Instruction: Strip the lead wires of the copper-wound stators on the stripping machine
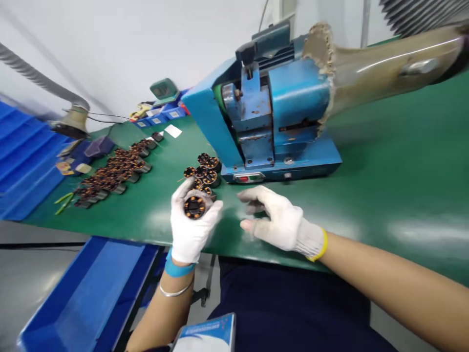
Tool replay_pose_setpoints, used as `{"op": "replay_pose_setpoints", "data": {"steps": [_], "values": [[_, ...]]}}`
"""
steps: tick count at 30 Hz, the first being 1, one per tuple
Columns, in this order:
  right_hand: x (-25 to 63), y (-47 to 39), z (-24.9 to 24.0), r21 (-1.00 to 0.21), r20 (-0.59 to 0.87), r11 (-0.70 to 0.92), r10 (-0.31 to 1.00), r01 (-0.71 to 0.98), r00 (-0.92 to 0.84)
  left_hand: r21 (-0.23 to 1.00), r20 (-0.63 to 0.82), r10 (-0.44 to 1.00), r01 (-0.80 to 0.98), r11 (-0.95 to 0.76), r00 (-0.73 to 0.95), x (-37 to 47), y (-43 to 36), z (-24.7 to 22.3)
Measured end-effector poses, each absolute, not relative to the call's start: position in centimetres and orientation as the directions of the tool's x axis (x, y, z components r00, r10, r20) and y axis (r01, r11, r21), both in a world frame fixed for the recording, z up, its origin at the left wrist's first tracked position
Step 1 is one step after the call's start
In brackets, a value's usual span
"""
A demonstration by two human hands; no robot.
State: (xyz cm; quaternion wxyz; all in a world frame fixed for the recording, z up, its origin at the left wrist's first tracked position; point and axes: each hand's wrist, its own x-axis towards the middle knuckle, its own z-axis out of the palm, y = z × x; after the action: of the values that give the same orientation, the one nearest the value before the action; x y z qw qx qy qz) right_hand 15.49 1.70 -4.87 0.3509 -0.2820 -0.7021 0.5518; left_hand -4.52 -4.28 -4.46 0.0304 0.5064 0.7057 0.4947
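Note:
My left hand (190, 225), in a white glove, is closed around a motor stator (194, 207) with copper windings showing on its upper face. Just beyond it on the green bench stands a small group of similar stators (210, 177), partly hidden by that hand. To the right, my gloved right hand (273, 217) hovers over the bench with thumb and fingers apart and nothing between them. It is in front of the blue belt-grinding machine (252, 122), below the red and green switch (249, 178).
Many more stators (117, 168) cover the bench at the left, beside green-handled pliers (64, 202). Small blue bins (175, 112) line the wall. A wide duct (384, 68) leaves the machine rightward. A blue tray (84, 293) sits below the bench edge at lower left.

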Motion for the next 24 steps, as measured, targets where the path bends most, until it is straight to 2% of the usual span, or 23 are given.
{"op": "replay_pose_setpoints", "data": {"steps": [2,5,7,9,16,21,24], "values": [[15.3,1.8,-4.7,-0.980,0.196,0.159,0.819,-0.116,-0.539,0.790,0.406,0.794,0.610,-0.057,-0.452,-0.9,-2.6,-3.6],[15.2,3.0,-4.9,-0.952,0.297,0.248,0.896,-0.181,-0.332,0.889,0.320,0.859,0.440,-0.126,-0.400,3.2,0.0,-2.9],[15.4,4.4,-5.0,-0.950,0.257,0.208,0.944,-0.233,-0.206,0.926,0.285,0.896,0.340,-0.166,-0.339,4.8,1.4,-2.7],[15.6,5.8,-5.0,-0.934,0.235,0.179,0.959,-0.309,-0.156,0.931,0.302,0.902,0.299,-0.209,-0.310,5.7,2.5,-2.5],[17.3,8.1,-2.9,-0.938,0.168,0.118,0.977,-0.326,-0.131,0.850,0.394,0.883,0.465,-0.246,-0.255,6.9,5.9,-0.9],[18.3,8.9,-2.1,-0.950,0.219,0.194,0.972,-0.246,-0.079,0.759,0.481,0.851,0.586,-0.285,-0.209,7.4,7.6,-0.6],[18.3,9.1,-2.3,-0.942,0.225,0.199,0.972,-0.270,-0.070,0.751,0.489,0.851,0.589,-0.298,-0.191,7.6,8.0,-0.6]]}}
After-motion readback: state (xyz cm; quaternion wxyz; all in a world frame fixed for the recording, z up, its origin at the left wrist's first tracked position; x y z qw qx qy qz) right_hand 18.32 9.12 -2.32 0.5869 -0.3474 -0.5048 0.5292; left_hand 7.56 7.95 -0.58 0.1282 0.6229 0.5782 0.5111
